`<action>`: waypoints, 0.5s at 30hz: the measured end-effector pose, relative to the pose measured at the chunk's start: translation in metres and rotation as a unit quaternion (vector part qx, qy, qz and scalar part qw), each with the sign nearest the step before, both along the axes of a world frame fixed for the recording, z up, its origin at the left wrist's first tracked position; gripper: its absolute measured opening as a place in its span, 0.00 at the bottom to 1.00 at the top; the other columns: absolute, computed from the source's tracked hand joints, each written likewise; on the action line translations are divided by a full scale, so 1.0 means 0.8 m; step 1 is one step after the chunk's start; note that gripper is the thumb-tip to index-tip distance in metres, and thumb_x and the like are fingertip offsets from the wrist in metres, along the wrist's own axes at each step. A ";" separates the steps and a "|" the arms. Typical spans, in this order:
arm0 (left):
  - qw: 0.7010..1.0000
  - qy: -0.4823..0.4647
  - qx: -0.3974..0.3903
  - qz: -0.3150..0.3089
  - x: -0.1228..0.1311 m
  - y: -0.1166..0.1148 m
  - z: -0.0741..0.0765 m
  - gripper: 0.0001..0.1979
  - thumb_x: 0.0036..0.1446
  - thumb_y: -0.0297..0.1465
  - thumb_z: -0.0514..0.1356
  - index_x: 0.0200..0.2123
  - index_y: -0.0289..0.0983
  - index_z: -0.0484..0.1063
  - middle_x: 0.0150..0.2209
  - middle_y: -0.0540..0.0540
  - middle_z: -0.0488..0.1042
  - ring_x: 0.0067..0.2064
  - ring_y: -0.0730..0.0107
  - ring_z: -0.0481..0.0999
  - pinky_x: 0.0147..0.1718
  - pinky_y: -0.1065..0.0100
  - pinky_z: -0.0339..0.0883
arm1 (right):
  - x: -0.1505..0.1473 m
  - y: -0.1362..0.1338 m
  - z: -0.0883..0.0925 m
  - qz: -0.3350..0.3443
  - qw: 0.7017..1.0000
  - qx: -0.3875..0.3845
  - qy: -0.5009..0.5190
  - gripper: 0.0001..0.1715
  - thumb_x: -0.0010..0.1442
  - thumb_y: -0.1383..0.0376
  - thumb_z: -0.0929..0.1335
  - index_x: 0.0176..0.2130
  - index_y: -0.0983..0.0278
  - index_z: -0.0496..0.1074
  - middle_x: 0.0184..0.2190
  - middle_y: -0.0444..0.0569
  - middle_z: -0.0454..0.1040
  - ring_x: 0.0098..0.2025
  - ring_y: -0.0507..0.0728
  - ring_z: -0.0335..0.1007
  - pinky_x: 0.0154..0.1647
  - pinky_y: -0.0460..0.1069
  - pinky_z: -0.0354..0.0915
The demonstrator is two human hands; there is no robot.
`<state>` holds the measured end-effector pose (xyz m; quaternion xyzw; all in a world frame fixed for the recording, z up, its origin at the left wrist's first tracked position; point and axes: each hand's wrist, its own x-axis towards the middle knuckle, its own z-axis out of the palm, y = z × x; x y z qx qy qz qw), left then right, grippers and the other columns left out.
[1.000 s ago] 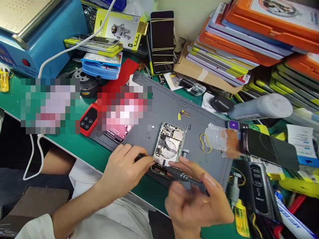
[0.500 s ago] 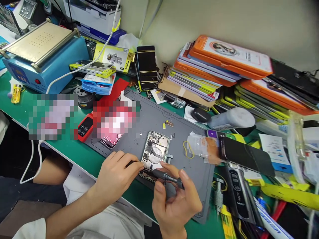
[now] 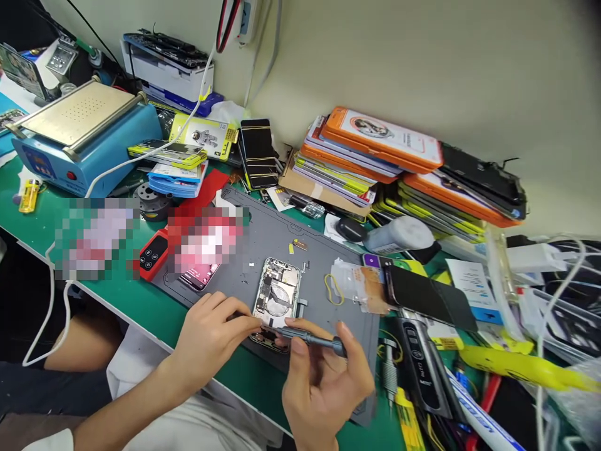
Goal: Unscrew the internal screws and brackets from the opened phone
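Opened smartphone (image 3: 280, 291), internals exposed, flat on a grey mat (image 3: 338, 329). The right hand (image 3: 326, 388) grips a slim grey screwdriver (image 3: 312, 337), obscuring the near end; the left hand's (image 3: 206, 332) grip there cannot be told. Beyond: crinkled clear plastic bag (image 3: 346, 282), glossy black panel (image 3: 416, 289), cylindrical bottle (image 3: 399, 235).

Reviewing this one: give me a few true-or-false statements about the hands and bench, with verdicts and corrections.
1. The right hand holds a screwdriver. True.
2. The opened phone lies on a red cloth. False: it lies on the gray mat.
3. The blue machine has a red button. True.
4. The left hand touches the blue machine. False: its fingertips are at the opened phone's lower end.
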<state>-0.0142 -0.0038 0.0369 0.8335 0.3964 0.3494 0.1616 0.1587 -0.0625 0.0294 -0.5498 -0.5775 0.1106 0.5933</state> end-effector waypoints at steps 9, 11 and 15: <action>1.000 0.020 -0.001 0.016 0.004 0.000 -0.006 0.07 0.77 0.29 0.60 0.42 0.41 0.76 0.38 0.50 0.80 0.36 0.66 0.73 0.37 0.62 0.63 | 0.003 0.005 0.016 -0.041 0.998 0.002 0.037 0.28 0.77 0.71 0.66 0.70 0.56 0.61 0.41 0.48 0.77 0.40 0.56 0.82 0.41 0.53 0.83; 1.000 0.001 -0.014 0.028 0.006 0.002 -0.004 0.08 0.79 0.28 0.56 0.44 0.41 0.74 0.38 0.50 0.79 0.36 0.66 0.73 0.37 0.62 0.63 | 0.010 0.003 0.027 -0.043 0.997 -0.065 0.029 0.16 0.79 0.66 0.64 0.63 0.57 0.68 0.35 0.43 0.73 0.31 0.54 0.77 0.33 0.49 0.79; 0.999 -0.002 -0.009 0.034 0.007 0.004 -0.002 0.10 0.81 0.28 0.51 0.47 0.41 0.72 0.34 0.51 0.77 0.34 0.64 0.69 0.35 0.62 0.61 | 0.018 0.003 0.043 -0.032 0.970 -0.213 -0.113 0.15 0.80 0.52 0.66 0.53 0.58 0.76 0.24 0.37 0.69 0.16 0.51 0.62 0.15 0.44 0.61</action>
